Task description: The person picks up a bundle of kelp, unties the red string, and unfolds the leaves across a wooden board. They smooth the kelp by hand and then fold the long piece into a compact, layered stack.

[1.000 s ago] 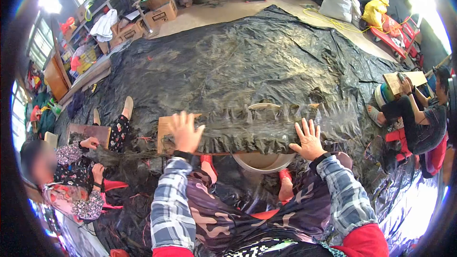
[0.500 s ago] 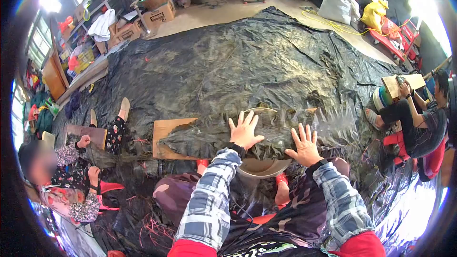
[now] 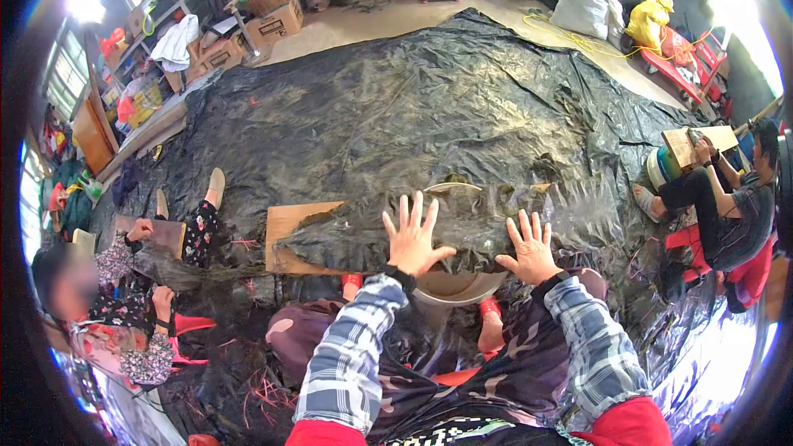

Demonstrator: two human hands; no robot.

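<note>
A long, dark, wet sheet with ruffled edges (image 3: 477, 235), which looks like kelp, lies stretched across a wooden board (image 3: 285, 235). The board's bare left end shows, while most of it is hidden under the sheet. Below the board stands a round, pale tub (image 3: 458, 291), partly covered. My left hand (image 3: 415, 241) is over the middle of the sheet, palm down, fingers spread and thumb pointing right. To its right, my right hand (image 3: 531, 253) lies flat near the sheet's front edge, fingers apart. Neither hand grips anything.
Black plastic sheeting (image 3: 355, 124) covers the floor. A person (image 3: 99, 306) sits at the left with a board (image 3: 169, 238); another person (image 3: 735, 198) works at the right over a board (image 3: 698, 147). Pink strips (image 3: 264, 392) lie at the lower left. Bags (image 3: 582, 10) are piled behind.
My left hand has shifted slightly left and its fingers are spread more. My right hand stays almost in place. The left person's upper hand has moved a little up.
</note>
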